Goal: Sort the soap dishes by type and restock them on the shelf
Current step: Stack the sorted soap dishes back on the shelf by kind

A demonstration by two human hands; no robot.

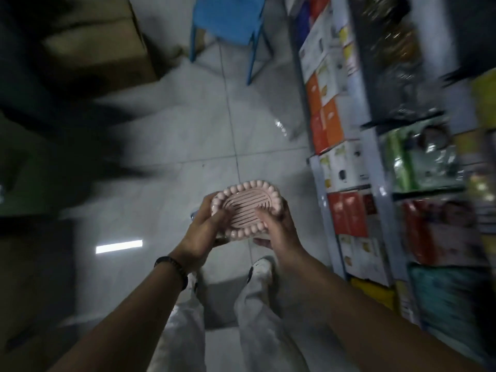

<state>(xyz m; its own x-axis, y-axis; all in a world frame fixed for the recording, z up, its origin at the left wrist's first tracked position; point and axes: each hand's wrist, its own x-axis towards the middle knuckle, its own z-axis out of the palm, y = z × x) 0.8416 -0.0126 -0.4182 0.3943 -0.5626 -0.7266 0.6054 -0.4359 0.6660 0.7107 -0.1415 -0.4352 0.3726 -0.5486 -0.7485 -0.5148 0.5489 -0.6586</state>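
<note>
Holding a pink soap dish (pixel 245 209) at waist height, the left hand (pixel 206 226) is curling fingers around one beaded rim while the right hand (pixel 279 224) is gripping the opposite rim, probably steadying it for inspection before shelving on the shelf (pixel 375 146) alongside.

Both forearms extended forward, left hand (pixel 205 229) and right hand (pixel 281 228) close together, both gripping soap dish (pixel 241 204)
</note>
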